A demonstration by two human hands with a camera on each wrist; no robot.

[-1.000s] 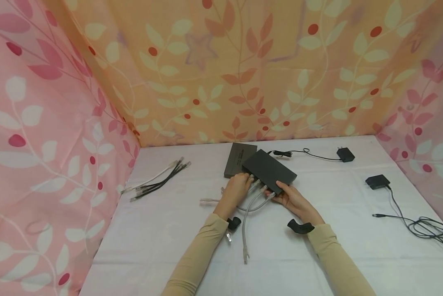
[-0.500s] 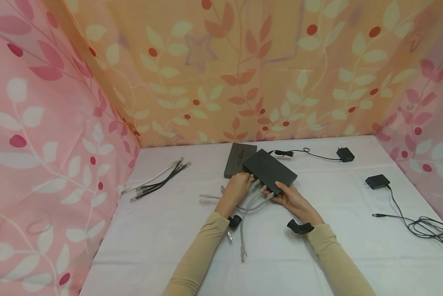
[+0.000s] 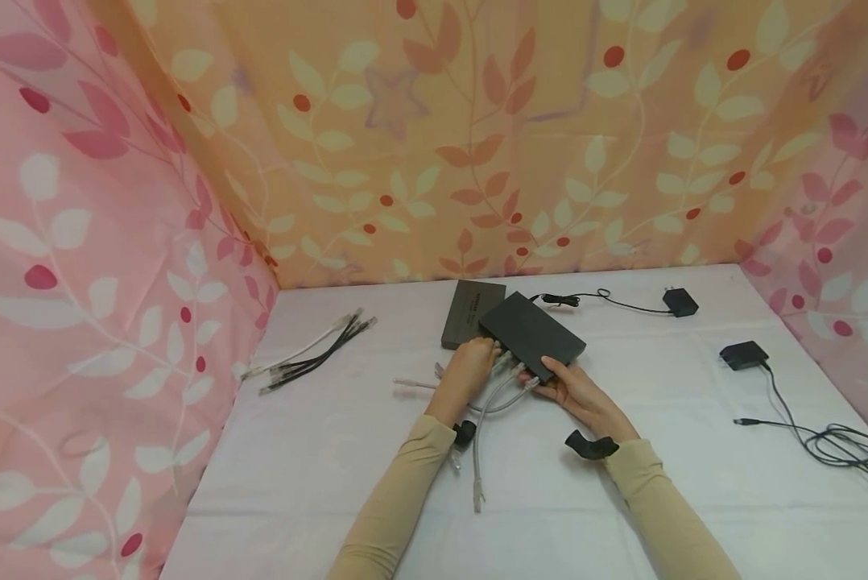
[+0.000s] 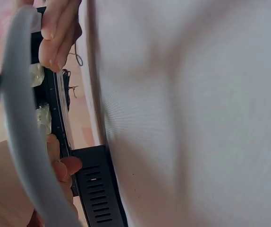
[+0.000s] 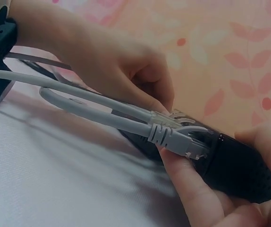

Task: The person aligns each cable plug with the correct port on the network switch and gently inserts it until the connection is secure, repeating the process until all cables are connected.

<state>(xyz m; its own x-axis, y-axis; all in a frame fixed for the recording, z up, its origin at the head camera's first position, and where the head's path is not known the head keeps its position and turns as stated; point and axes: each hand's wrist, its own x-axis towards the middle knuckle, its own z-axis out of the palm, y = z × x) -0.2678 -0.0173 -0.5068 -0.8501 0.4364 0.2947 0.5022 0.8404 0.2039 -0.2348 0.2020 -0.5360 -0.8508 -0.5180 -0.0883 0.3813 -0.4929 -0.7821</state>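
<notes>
A black network switch (image 3: 534, 337) is tilted up off the white table, overlapping a second, dark grey box (image 3: 465, 318) behind it. My right hand (image 3: 577, 398) grips its near right corner, thumb on top and fingers beneath. At the left end of its port row, my left hand (image 3: 466, 372) pinches a network cable's plug, mostly hidden by the fingers. Several grey network cables (image 3: 477, 459) run from the ports toward me. Seen from the right wrist, a grey plug (image 5: 173, 141) sits at a port, with a right fingertip (image 5: 180, 165) under it.
A bundle of black and white short cables (image 3: 311, 354) lies at the left. One power adapter (image 3: 680, 302) is at the back right, its cord leading to the switches. Another adapter (image 3: 744, 355) with a coiled cord (image 3: 843, 451) lies at the right. Patterned curtains (image 3: 434, 161) surround the table.
Both hands keep their places on the switch. The left wrist shifts slightly and its fingers close in at the end port, covering the plug more. The hanging cable end swings a little.
</notes>
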